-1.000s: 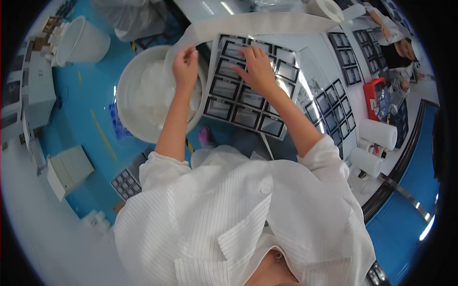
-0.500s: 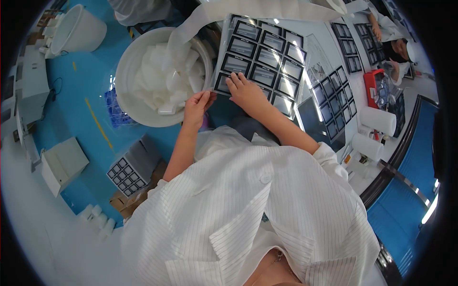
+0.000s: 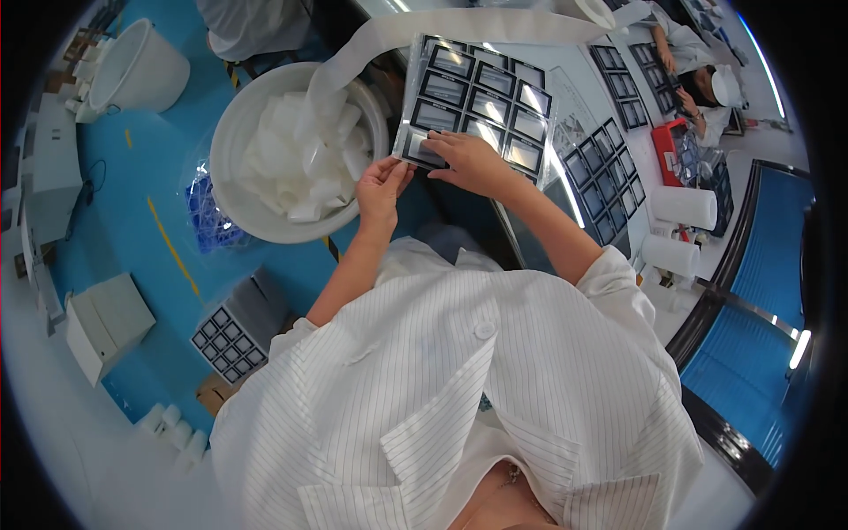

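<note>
A clear sheet [image 3: 439, 88] with a grid of black-rimmed rectangular frames lies at the near edge of the white worktable. My left hand [image 3: 381, 190] pinches the sheet's lower left corner between thumb and fingertips. Beside it, my right hand [image 3: 475, 164] rests on the lower row of frames, fingers stretched out and partly covering one frame. Above the sheet, a long white strip [image 3: 389, 32] runs from a roll [image 3: 594, 12] at the table's far side. It drops into a round white tub [image 3: 224, 150] left of my hands, onto a heap of loose white strips [image 3: 287, 159].
More framed sheets [image 3: 606, 177] lie to the right on the table. Beyond them stand a red box [image 3: 669, 146] and white rolls [image 3: 682, 208]. A co-worker [image 3: 698, 84] works at the far right. A stack of framed sheets [image 3: 231, 340] stands on the blue floor at left.
My right hand's fingers have come closer to the sheet's lower left corner. My left hand has shifted slightly right and still pinches there. The whole view has shifted a little.
</note>
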Tool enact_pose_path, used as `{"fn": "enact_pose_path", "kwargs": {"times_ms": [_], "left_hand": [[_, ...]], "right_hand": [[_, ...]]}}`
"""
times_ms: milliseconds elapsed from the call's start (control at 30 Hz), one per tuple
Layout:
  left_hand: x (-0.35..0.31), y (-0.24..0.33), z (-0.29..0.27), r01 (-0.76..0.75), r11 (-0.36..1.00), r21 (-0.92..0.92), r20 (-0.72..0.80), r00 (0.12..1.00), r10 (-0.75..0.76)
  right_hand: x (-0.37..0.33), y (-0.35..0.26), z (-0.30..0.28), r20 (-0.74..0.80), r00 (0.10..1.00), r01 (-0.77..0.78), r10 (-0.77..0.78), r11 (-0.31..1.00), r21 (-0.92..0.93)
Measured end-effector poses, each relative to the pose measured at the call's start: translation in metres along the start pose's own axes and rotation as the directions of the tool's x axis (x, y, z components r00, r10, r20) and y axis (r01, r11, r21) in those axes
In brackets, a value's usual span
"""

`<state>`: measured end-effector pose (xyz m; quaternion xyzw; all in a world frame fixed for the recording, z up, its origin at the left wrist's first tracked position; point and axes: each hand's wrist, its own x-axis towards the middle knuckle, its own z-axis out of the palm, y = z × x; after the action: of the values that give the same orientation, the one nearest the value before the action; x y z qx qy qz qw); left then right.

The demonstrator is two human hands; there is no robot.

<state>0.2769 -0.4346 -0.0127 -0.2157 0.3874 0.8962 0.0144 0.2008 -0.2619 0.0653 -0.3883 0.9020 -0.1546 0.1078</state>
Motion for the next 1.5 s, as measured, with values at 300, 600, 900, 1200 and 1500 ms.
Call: {"fn": "enact_pose_path", "kwargs": {"times_ms": [300, 600, 900, 1200, 1500], "left_hand": [[0.013, 0.002, 0.005, 0.081, 0.988, -0.130, -0.017, 0.996, -0.084], [0.012, -0.004, 0.001, 0.061, 0.989, -0.138, -0.039, 0.997, -0.067], [0.009, 0.000, 0.012, -0.006, 0.995, -0.103, -0.092, 0.996, -0.004], [0.017, -0.002, 0.009, 0.050, 0.976, -0.213, -0.035, 0.998, -0.059], [0.013, 0.017, 0.024, 0.105, 0.975, -0.194, 0.136, 0.988, -0.080]], "right_hand": [[0.018, -0.025, 0.031, -0.366, 0.931, -0.050, -0.015, 0.985, -0.167], [0.034, -0.041, 0.016, -0.324, 0.946, -0.048, -0.002, 0.988, -0.145], [0.053, -0.053, 0.011, -0.132, 0.991, -0.045, -0.001, 0.938, -0.345], [0.045, -0.045, 0.030, -0.191, 0.980, -0.022, -0.063, 0.910, -0.413], [0.033, -0.044, 0.002, -0.478, 0.877, -0.109, 0.037, 0.986, -0.124]]}}
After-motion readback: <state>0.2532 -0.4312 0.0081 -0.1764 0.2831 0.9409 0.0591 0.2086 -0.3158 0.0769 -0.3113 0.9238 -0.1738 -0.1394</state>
